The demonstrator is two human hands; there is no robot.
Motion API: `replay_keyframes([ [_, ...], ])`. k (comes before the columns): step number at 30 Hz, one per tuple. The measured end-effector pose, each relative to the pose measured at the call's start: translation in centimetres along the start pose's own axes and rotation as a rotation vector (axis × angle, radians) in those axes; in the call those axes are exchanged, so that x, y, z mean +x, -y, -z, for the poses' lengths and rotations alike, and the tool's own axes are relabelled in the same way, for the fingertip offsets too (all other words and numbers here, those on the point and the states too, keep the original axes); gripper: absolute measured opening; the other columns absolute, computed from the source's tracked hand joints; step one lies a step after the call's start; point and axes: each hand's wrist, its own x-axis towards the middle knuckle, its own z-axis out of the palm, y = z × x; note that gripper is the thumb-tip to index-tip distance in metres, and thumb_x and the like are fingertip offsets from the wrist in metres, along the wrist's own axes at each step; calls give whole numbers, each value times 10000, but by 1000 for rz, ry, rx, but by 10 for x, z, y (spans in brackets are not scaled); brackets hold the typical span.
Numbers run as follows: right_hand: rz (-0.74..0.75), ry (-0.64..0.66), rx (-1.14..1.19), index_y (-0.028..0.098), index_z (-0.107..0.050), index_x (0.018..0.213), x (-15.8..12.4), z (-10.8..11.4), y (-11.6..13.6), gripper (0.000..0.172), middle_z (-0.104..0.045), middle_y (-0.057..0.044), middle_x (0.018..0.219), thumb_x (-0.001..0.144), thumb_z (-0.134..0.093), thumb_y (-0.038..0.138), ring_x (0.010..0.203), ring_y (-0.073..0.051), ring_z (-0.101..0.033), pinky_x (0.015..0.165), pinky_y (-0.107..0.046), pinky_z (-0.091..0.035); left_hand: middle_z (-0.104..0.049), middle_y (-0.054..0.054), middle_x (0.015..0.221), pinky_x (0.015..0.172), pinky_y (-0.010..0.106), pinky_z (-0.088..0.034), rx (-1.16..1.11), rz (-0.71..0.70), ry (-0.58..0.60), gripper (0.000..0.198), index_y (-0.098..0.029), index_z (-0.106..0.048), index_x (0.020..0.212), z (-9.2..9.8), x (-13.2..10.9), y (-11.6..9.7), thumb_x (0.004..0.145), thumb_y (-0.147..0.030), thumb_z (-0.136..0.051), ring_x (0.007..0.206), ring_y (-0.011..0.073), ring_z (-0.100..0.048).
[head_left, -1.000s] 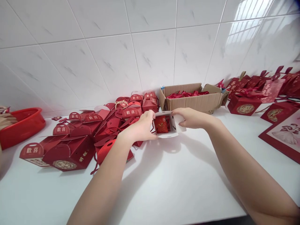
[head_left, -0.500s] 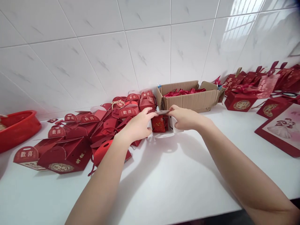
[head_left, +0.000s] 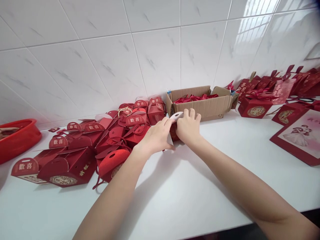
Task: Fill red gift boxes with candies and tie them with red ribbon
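Note:
Both hands are at a small red box (head_left: 173, 136) with a white inside, which stands on the white table in front of the cardboard carton. My left hand (head_left: 158, 135) grips its left side, with the thumb low near the corner and the fingers at the top flap. At the right side my right hand (head_left: 188, 126) has its fingers bent over the upper edge, pressing on a flap. A pale flap with a round hole (head_left: 176, 115) sticks up between the hands. The box's contents are hidden by the hands and flaps.
Several red gift boxes (head_left: 72, 165) crowd the left. A cardboard carton (head_left: 203, 108) with red ribbons stands against the tiled wall. On the right are red boxes (head_left: 255, 107), bags and a picture bag (head_left: 301, 136). A red basin (head_left: 23, 140) sits far left.
The box was open, showing a red packet inside. Its flaps have since been brought together over the top, and my right hand has moved inward and curled over it.

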Motion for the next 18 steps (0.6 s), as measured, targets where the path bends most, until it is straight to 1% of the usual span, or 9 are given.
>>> replay_keyframes([
  [3,14,-1,97,163,-731,920,4,-6,-1,278,-509,-195,1237,853,-462,173,1182,-387,-384,902,-534,-347,-524,65,1171,653,311,-461,-12,-2,7,876,-242,-350,1341,-1,0,2,595,-372,-791,1027,275,-566],
  [6,25,-3,155,159,-736,937,4,-11,-1,294,-482,-192,1302,860,-454,188,1220,-377,-362,923,-529,-340,-515,65,1194,666,314,-464,-23,-8,-6,810,-236,-365,1313,-2,0,4,620,-358,-767,1045,270,-559],
  [9,29,-41,134,146,-730,972,2,-23,2,312,-381,-193,1430,866,-443,206,1316,-390,-262,988,-586,-245,-508,62,1218,709,325,-471,-23,-27,-33,703,-229,-396,1267,-5,1,6,657,-326,-731,1067,264,-550],
  [12,55,-93,161,118,-727,968,0,-39,4,318,-296,-208,1492,864,-437,198,1378,-362,-188,1040,-577,-147,-518,64,1203,688,317,-469,-8,-1,-41,571,-212,-430,1224,-11,3,7,707,-266,-666,1023,247,-569],
  [15,53,-80,299,144,-748,847,6,-47,2,247,-305,-174,1500,804,-511,196,1389,-342,-188,1054,-538,-142,-517,76,1197,670,316,-471,5,36,-41,531,-190,-435,1231,-15,5,12,727,-179,-603,1024,247,-569],
  [18,31,-47,396,176,-742,711,15,-41,-6,163,-315,-136,1506,733,-587,223,1392,-348,-183,1036,-540,-180,-499,83,1212,720,332,-488,-33,74,-69,574,-178,-407,1275,-16,6,20,728,-139,-574,1073,254,-548],
])
